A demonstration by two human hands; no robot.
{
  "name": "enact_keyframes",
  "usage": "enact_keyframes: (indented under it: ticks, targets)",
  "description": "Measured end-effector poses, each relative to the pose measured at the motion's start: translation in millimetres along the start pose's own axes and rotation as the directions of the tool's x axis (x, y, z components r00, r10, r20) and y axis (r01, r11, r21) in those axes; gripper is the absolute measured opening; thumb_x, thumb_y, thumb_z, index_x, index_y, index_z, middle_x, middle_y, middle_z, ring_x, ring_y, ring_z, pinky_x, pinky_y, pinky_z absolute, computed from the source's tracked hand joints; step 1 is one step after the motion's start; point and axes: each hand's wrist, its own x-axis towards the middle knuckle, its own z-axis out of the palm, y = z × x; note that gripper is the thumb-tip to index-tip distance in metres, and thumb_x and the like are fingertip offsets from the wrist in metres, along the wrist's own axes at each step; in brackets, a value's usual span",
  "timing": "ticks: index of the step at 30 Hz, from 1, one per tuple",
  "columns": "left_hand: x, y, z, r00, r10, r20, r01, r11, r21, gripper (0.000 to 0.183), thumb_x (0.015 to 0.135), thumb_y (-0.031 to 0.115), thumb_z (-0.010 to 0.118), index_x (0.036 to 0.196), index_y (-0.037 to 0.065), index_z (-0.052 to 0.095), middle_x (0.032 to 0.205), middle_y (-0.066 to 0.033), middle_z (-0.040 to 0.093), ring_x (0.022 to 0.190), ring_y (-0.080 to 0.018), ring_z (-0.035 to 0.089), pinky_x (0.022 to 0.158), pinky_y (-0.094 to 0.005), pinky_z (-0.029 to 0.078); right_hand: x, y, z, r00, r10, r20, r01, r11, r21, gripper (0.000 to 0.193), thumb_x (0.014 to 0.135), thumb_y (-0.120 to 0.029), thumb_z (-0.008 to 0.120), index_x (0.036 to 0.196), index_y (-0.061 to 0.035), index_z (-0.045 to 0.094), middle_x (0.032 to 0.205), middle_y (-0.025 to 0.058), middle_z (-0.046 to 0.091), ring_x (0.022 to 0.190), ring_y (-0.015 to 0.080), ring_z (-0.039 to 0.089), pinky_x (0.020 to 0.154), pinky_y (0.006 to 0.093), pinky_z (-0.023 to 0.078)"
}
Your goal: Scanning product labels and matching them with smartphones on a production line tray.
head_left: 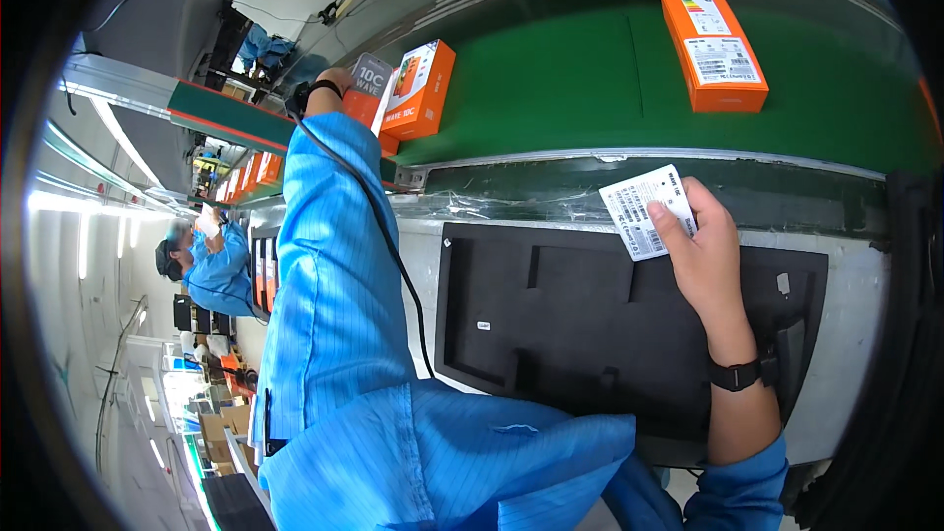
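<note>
My right hand (706, 246) is closed on a white card (637, 214) printed with small text and barcodes, thumb on top, above the black tray. My left arm stretches far forward to the green belt. There my left hand (336, 79), partly hidden by its cuff and wrist strap, grips the edge of a flat grey phone-like slab (371, 76) with lettering on its face. Close beside that slab stands an orange phone box (425, 88) with a white printed panel. Part of another orange box shows underneath.
Another orange box (716, 54) with white labels lies on the green conveyor belt (551, 79) at the right. A black foam tray (570, 315) rests on the bench before me. A black cord (393, 256) runs along my left sleeve. Farther left sits a co-worker (211, 265) in blue.
</note>
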Motion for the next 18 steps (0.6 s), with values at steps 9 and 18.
enact_keyframes:
  ticks: [9,18]
  targets:
    - [-13.1,12.6,15.2,0.979,0.056,0.194,-0.023,0.985,-0.168,0.026,0.086,0.020,0.050,0.086,-0.001,0.065,0.072,-0.0194,0.067,0.062,-0.0315,0.066,0.056,-0.0474,0.050,-2.0,4.7,3.5,0.999,-0.037,0.007,0.037,0.999,-0.001,0.018,0.087,-0.017,0.062,0.085,0.0004,0.057,0.071,0.0099,0.063,0.063,0.0139,0.058,0.059,0.0292,0.045]
    - [-115.0,137.0,117.0,0.836,0.209,-0.507,-0.224,0.974,0.033,0.066,0.088,0.056,0.043,0.102,-0.006,0.063,0.102,-0.0281,0.063,0.098,-0.0357,0.063,0.084,-0.0434,0.048,-0.9,5.7,-4.8,1.000,-0.007,0.009,0.007,1.000,-0.014,0.017,0.087,-0.015,0.062,0.087,0.0013,0.058,0.074,0.0085,0.064,0.067,0.0112,0.058,0.061,0.0273,0.046]
